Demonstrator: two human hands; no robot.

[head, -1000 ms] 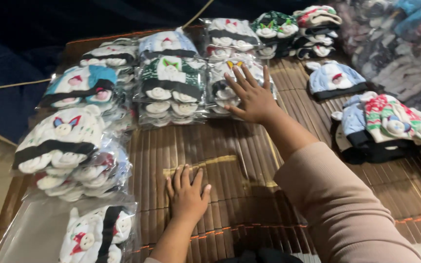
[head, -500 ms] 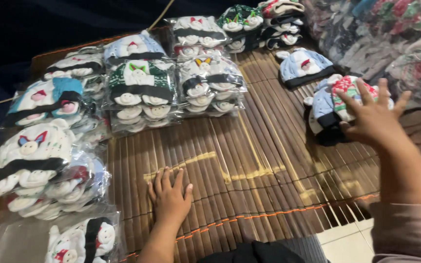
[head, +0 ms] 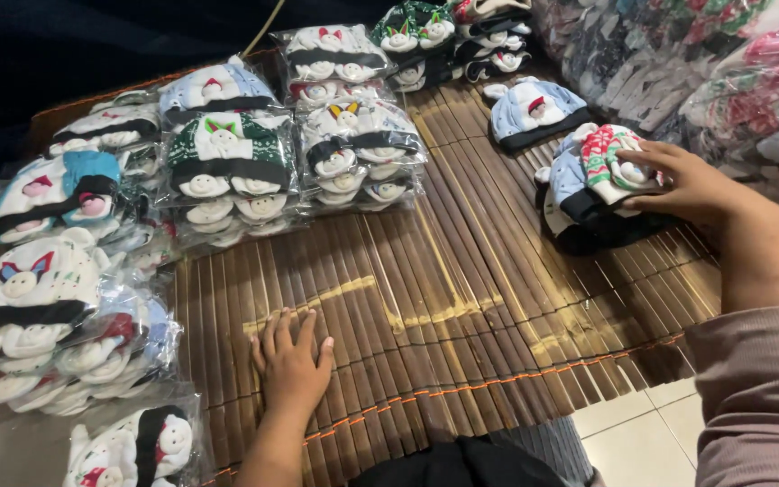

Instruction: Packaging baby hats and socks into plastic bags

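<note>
My right hand (head: 687, 185) reaches out to the right and closes around a red, green and white knitted hat (head: 608, 155). That hat lies on top of a small pile of loose hats (head: 570, 194) on the brown bamboo mat (head: 462, 298). My left hand (head: 290, 361) lies flat on the mat near its front edge, fingers spread, holding nothing. The left forearm runs down out of the picture.
Clear plastic packs of snowman-faced knitted hats (head: 227, 167) fill the left and back of the mat, with more packs (head: 29, 298) at the near left. A loose blue hat (head: 534, 108) lies behind the pile. Bagged goods (head: 750, 90) are heaped at the right. White floor tiles (head: 651, 424) show at the bottom right.
My right hand left the middle packs, swung right and came down onto the loose hat pile. My left hand has stayed flat on the mat.
</note>
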